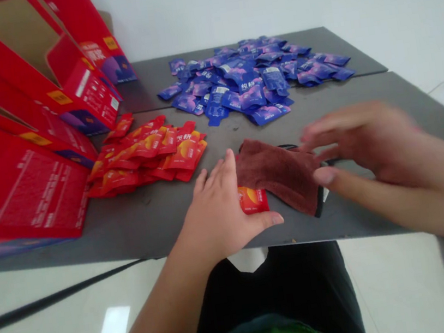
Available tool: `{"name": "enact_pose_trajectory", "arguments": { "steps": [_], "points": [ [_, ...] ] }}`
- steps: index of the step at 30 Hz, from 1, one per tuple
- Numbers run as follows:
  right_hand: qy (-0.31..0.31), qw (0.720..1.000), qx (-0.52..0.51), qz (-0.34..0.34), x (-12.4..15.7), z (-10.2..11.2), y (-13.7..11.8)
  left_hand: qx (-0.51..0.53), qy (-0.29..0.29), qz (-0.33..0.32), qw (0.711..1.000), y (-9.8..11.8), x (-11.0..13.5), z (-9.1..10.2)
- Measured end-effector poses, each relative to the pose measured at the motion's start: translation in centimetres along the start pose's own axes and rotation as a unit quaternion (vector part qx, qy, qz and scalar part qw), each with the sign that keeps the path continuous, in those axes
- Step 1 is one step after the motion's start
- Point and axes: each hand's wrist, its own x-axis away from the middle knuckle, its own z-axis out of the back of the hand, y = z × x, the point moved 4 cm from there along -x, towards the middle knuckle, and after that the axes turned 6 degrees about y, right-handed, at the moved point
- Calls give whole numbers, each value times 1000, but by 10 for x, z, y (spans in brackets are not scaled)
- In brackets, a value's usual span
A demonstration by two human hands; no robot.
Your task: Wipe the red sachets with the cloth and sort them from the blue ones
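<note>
A brown cloth (278,169) lies on the grey table, its near corner by a dark-edged border. From under its left side shows a red packet (253,199) with an orange print. Over the packet's left edge rests my left hand (222,210), fingers stretched out and thumb spread to the right. My right hand (361,144) is at the cloth's right edge, slightly blurred, with thumb and fingers apart. Whether its thumb touches the cloth I cannot tell. A small white bit and a dark object, mostly hidden, show between the cloth and this hand.
A heap of red packets (149,152) lies left of my hands. Farther back are many blue and purple packets (242,78) in a loose pile. Several opened red cartons (30,182) stand along the left side. The table's front edge (307,241) is close to my body.
</note>
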Motion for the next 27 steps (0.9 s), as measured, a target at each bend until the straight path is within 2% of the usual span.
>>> {"name": "enact_pose_trajectory", "arguments": {
  "steps": [3, 5, 8, 11, 15, 22, 27],
  "points": [
    [-133, 990, 36, 26, -25, -28, 15, -2, -18, -17, 1000, -1, 1, 1],
    [-138, 988, 68, 16, -41, -45, 27, -1, -30, -14, 999, -2, 1, 2],
    [-157, 985, 32, 59, -55, -63, 29, 18, -22, 15, 999, -3, 0, 3],
    [-173, 977, -53, 116, -54, -67, 18, 42, -4, 28, 999, -2, -1, 2],
    [-207, 958, -120, 160, -43, -66, 6, 51, -15, 23, 998, 0, -2, 2],
    [-198, 971, -67, 119, -51, -83, 7, 37, -32, 35, 998, -1, -2, 0],
    [-146, 987, 22, 70, -66, -89, 21, 33, -25, 46, 998, -2, -3, -3]
  ]
}}
